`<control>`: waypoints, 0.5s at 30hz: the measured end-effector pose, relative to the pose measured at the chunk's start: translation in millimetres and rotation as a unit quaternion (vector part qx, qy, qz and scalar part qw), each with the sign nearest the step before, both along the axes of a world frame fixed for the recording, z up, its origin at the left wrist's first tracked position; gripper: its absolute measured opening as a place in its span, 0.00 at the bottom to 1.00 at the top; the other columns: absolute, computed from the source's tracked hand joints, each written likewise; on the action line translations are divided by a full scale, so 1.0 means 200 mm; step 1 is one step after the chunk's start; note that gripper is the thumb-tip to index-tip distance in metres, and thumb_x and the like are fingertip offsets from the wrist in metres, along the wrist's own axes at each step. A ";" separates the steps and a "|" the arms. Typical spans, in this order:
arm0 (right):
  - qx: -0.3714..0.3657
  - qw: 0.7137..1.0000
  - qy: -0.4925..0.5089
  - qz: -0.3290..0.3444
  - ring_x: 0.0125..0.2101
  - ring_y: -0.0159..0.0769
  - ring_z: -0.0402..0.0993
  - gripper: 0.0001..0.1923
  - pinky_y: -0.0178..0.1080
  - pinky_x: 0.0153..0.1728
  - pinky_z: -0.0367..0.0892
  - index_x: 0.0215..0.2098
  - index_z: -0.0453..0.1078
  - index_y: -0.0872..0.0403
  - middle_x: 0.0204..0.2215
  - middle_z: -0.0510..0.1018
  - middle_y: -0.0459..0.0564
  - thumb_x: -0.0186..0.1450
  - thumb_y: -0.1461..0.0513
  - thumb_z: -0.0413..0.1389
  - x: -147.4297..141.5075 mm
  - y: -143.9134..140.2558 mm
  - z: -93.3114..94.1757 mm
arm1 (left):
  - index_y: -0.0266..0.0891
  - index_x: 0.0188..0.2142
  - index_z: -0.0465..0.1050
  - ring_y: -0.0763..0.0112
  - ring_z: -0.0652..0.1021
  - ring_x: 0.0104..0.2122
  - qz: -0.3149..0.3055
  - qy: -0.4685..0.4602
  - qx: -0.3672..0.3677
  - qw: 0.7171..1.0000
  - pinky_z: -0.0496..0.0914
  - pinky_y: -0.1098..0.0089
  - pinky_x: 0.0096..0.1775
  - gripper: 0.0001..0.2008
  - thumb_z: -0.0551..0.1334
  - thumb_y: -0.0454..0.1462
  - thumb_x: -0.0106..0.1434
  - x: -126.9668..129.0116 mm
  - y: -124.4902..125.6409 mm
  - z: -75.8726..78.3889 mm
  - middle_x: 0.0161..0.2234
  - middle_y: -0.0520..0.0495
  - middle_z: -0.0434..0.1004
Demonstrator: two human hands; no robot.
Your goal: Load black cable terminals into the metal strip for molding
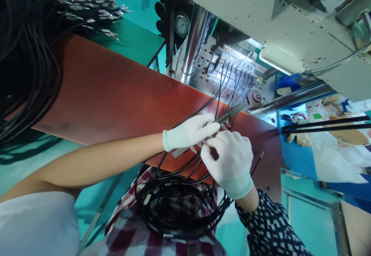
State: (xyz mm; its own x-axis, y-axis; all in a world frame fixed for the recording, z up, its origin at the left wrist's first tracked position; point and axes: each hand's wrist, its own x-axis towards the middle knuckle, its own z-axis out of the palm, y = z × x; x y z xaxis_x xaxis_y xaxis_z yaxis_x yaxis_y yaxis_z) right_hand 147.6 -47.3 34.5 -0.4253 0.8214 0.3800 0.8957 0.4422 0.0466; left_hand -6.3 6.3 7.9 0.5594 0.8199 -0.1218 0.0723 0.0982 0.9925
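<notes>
My left hand (193, 132), in a white glove, lies across a narrow grey metal bar (232, 113), its fingers closed on it. Small metal terminals (224, 125) on black cables sit in a row along the bar's near edge. Beside them my right hand (228, 157), also gloved, is curled in a pinch at a cable; the fingers hide its end. Black cables (185, 167) run from under the hands to a coil (179, 225) on my lap, over a checked cloth (124, 244).
Beyond the reddish-brown bench (116, 89) stands a press with a metal die (232, 68); several black cables lead into it. Steel pillars (195, 39) flank the die. A large bundle of cables (31, 66) hangs at left. Plastic bags (333, 151) lie at right.
</notes>
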 end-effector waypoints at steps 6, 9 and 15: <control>-0.015 1.000 -0.017 0.012 0.32 0.28 0.60 0.08 0.38 0.36 0.45 0.34 0.77 0.49 0.28 0.73 0.47 0.64 0.55 0.58 0.01 -0.06 0.05 | 0.37 0.29 0.59 0.77 0.65 0.25 0.015 0.011 0.032 0.999 0.62 0.73 0.26 0.17 0.52 0.46 0.71 0.01 0.01 0.01 0.25 0.54 0.60; -0.014 1.000 -0.019 0.020 0.31 0.28 0.58 0.08 0.38 0.36 0.45 0.27 0.76 0.52 0.25 0.70 0.48 0.63 0.59 0.58 0.00 -0.06 0.03 | 0.37 0.28 0.58 0.76 0.64 0.25 0.020 0.013 0.041 0.999 0.61 0.73 0.26 0.17 0.52 0.46 0.70 0.01 0.01 0.02 0.25 0.54 0.60; -0.003 1.000 0.007 0.015 0.30 0.28 0.57 0.06 0.39 0.35 0.45 0.24 0.73 0.53 0.23 0.68 0.47 0.59 0.63 0.59 -0.03 -0.05 0.00 | 0.38 0.28 0.57 0.76 0.63 0.25 0.015 0.011 0.030 0.999 0.60 0.73 0.25 0.17 0.52 0.46 0.70 0.01 0.00 0.02 0.25 0.55 0.58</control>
State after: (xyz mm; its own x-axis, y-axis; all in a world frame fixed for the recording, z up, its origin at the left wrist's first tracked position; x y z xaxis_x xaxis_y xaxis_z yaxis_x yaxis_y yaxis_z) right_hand 142.4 -56.8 35.0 -0.4433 0.8110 0.3817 0.8831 0.4683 0.0306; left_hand -4.7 7.0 12.8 0.5328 0.8421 -0.0839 0.0918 0.0411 0.9949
